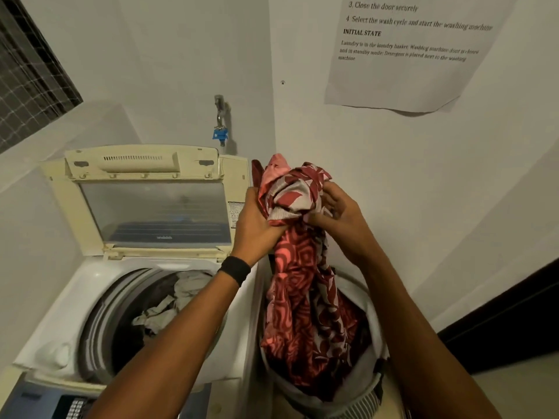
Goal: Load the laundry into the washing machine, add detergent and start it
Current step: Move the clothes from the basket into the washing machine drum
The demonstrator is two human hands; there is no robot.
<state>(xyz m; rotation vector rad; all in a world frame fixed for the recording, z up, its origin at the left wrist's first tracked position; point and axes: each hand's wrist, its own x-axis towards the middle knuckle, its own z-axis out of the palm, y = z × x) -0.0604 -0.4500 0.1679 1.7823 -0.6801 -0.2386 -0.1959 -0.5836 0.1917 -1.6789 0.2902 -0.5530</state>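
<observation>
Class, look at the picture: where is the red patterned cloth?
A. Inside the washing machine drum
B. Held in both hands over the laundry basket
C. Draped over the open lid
B: left hand and right hand grip the red patterned cloth, its lower end hanging into the white laundry basket.

Home laundry corner, small utility nook. Evidence: cream top-loading washing machine (60,313) at left, hinged lid with clear window (151,207) up, grey and white clothes (169,303) in the drum. Metal wall tap with blue hose connector (220,116) on the far wall above it. White round laundry basket (373,325) just right of the machine, red-and-pink patterned cloth (305,297) rising out of it. Otherwise plain white walls (393,176), with a printed paper instruction sheet (402,71) on the right one.
</observation>
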